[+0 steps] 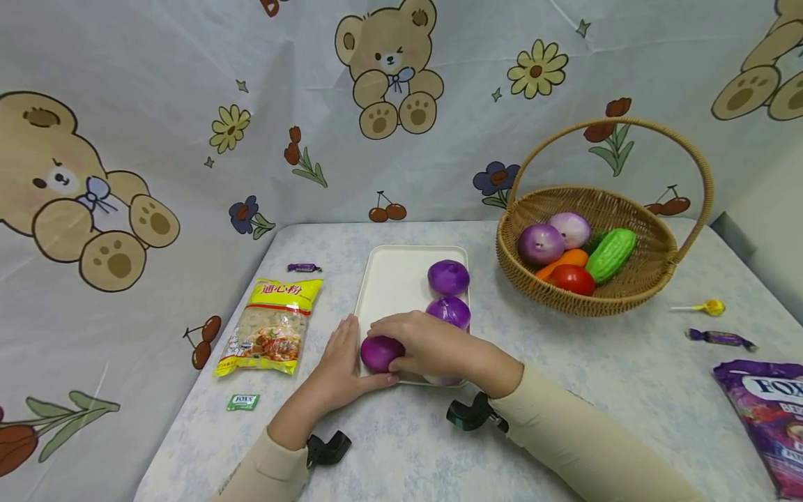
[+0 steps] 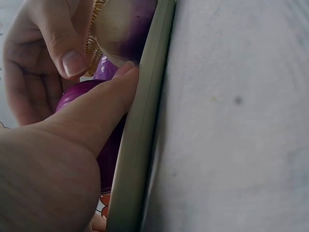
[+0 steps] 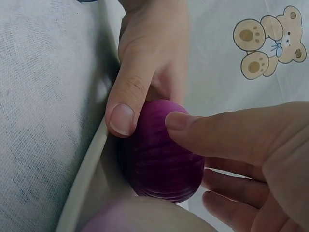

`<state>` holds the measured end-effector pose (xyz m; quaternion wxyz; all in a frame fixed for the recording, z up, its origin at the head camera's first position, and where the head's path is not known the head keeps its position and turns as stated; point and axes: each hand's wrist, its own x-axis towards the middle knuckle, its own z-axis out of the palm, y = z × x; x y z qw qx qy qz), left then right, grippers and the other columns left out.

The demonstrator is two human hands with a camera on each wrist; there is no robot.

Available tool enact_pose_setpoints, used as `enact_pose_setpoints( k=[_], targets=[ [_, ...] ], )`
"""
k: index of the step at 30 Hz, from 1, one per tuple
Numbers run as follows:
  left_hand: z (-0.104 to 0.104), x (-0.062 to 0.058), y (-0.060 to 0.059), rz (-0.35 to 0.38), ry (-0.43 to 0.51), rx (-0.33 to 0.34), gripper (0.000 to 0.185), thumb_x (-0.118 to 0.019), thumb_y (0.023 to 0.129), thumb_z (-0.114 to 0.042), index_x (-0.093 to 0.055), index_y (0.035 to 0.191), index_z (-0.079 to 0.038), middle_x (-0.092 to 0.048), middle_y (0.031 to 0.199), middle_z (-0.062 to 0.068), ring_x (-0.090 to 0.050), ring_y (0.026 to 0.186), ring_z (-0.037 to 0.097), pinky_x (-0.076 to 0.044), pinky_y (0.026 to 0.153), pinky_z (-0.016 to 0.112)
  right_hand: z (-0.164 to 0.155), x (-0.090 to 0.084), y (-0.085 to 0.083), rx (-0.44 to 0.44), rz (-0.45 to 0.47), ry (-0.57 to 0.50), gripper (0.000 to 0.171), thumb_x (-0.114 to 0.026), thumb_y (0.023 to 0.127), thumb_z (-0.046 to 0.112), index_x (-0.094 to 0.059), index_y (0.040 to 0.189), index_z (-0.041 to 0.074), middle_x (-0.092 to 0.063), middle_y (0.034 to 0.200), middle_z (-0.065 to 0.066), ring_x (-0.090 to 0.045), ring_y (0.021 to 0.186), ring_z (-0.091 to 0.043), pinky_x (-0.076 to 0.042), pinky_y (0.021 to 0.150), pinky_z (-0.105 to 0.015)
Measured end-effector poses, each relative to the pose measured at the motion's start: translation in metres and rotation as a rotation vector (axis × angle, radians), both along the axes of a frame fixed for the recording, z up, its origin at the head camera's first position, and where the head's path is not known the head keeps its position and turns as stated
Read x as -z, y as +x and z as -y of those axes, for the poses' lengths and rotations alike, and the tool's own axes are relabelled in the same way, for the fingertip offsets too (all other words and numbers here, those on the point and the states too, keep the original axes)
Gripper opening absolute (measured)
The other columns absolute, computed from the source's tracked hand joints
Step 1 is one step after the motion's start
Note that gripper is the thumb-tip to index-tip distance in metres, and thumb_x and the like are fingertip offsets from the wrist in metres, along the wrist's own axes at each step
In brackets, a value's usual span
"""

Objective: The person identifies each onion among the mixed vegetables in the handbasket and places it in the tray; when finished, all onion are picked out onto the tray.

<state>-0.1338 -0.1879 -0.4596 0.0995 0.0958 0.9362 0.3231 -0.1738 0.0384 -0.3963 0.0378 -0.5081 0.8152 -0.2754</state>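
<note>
A white tray lies mid-table with two purple onions, one at the far end and one behind my right hand. At the tray's near left corner a darker purple onion sits between both hands. My right hand curls over it, thumb and fingers around the onion. My left hand lies along the tray's left edge, fingers straight and thumb pressed on the onion. A pale onion sits half hidden under my right palm.
A wicker basket at the right back holds onions, a tomato, a carrot and a green gourd. A pasta bag and a small green packet lie left of the tray. Candies, a lollipop and a purple bag sit at the right.
</note>
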Motion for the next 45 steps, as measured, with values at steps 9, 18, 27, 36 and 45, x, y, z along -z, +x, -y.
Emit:
enact_pose_setpoints(
  k=[9,18,27,36,45],
  targets=[
    [0.001,-0.001,0.0,-0.012,-0.015,0.006,0.144,-0.084,0.077,-0.071,0.002,0.166,0.003,0.002,0.173,0.021,0.004,0.158,0.037,-0.006,0.124,0.057,-0.006,-0.01,0.0,0.04,-0.044,0.016,0.051,-0.087,0.09,0.012,-0.067,0.135,-0.001,-0.068,0.136,-0.01,-0.062,0.128,-0.022,-0.046,0.109,-0.032],
    [-0.001,0.0,0.001,-0.012,-0.013,0.006,0.144,-0.085,0.076,-0.07,0.001,0.166,0.004,0.001,0.173,0.021,0.003,0.158,0.037,-0.005,0.124,0.056,-0.021,-0.021,-0.005,0.075,-0.097,-0.054,0.052,-0.086,0.091,0.014,-0.067,0.137,-0.001,-0.066,0.139,-0.012,-0.061,0.13,-0.024,-0.046,0.11,-0.035],
    [-0.002,0.002,0.0,-0.017,-0.023,-0.005,0.146,-0.084,0.074,-0.073,0.0,0.166,0.003,0.0,0.173,0.021,0.003,0.158,0.038,-0.007,0.124,0.056,-0.06,-0.05,-0.019,0.199,-0.144,-0.178,0.054,-0.087,0.091,0.019,-0.067,0.137,0.0,-0.066,0.139,-0.013,-0.062,0.128,-0.03,-0.048,0.108,-0.046],
    [-0.001,0.001,-0.001,-0.014,-0.028,-0.01,0.146,-0.084,0.074,-0.073,0.0,0.166,0.003,0.002,0.173,0.02,0.004,0.158,0.037,-0.007,0.124,0.055,-0.118,-0.086,-0.049,0.427,-0.161,-0.203,0.056,-0.085,0.093,0.021,-0.064,0.142,0.003,-0.058,0.149,-0.015,-0.061,0.127,-0.037,-0.052,0.102,-0.054],
    [-0.003,-0.003,0.001,-0.013,-0.03,-0.01,0.145,-0.085,0.075,-0.07,-0.001,0.166,0.004,0.001,0.173,0.021,0.002,0.158,0.037,-0.007,0.124,0.054,-0.18,-0.095,-0.077,0.67,-0.048,-0.114,0.066,-0.078,0.099,0.029,-0.051,0.153,0.003,-0.049,0.155,-0.021,-0.052,0.132,-0.044,-0.038,0.111,-0.065]
  ],
)
